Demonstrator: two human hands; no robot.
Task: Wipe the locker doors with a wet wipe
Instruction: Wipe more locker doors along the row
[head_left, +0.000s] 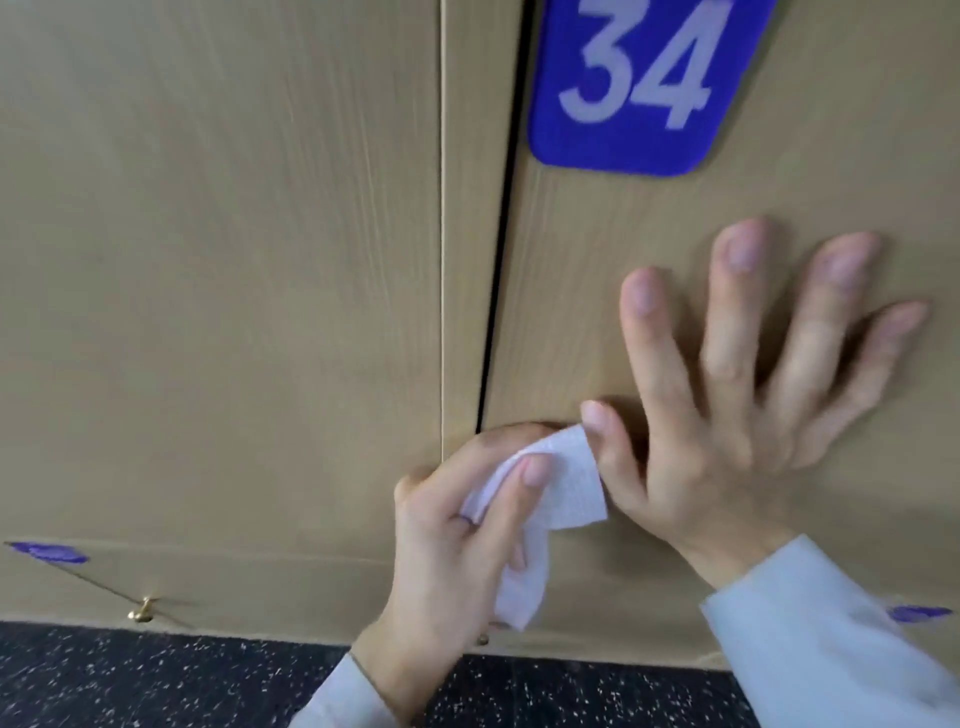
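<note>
Two tan wood-grain locker doors fill the view. The right door carries a blue plate with the number 34; the left door is plain. My left hand grips a folded white wet wipe near the dark gap between the doors, low on the right door's left edge. My right hand lies flat on the right door below the plate, fingers spread and straight, its thumb touching the wipe's top corner.
A dark vertical gap separates the doors. Lower lockers below show a small brass knob and blue plates. A dark speckled floor runs along the bottom.
</note>
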